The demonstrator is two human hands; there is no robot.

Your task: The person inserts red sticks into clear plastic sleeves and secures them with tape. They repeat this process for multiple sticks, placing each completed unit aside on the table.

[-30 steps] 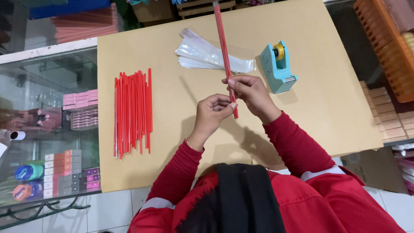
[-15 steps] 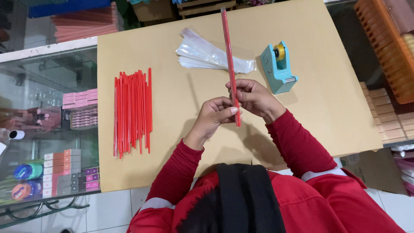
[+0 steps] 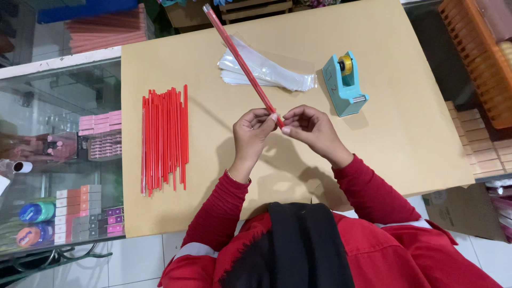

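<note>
Both hands meet above the middle of the tan table (image 3: 416, 149), and between them they hold 1 long red stick in a clear sleeve (image 3: 241, 64) by its near end. The left hand (image 3: 252, 128) has its fingers (image 3: 265, 116) closed on that end from the left; the right hand (image 3: 312, 128) pinches the same end from the right, its fingers (image 3: 288, 127) curled in so the 2 sets of fingertips almost touch. Neither hand is plainly nearer — they share the grip at one spot.

From the fingers the stick runs away from the person and to the left, rising off the table as it goes. Its long axis is a diagonal: near end at the fingertips, far end pointing toward the table's far edge, left of centre, where the open tip of the sleeve shows. On its way it crosses over a heap of empty clear plastic sleeves (image 3: 277, 74) lying flat on the table; it looks to be held above them, not resting on them.

To the left, well apart from the hands, a row of similar red sticks (image 3: 164, 138) lies side by side, their long axes pointing straight away from the person. Just right of the sleeves stands a light blue tape dispenser (image 3: 346, 88) with a yellow roll, nearer the right hand than the left.
</note>
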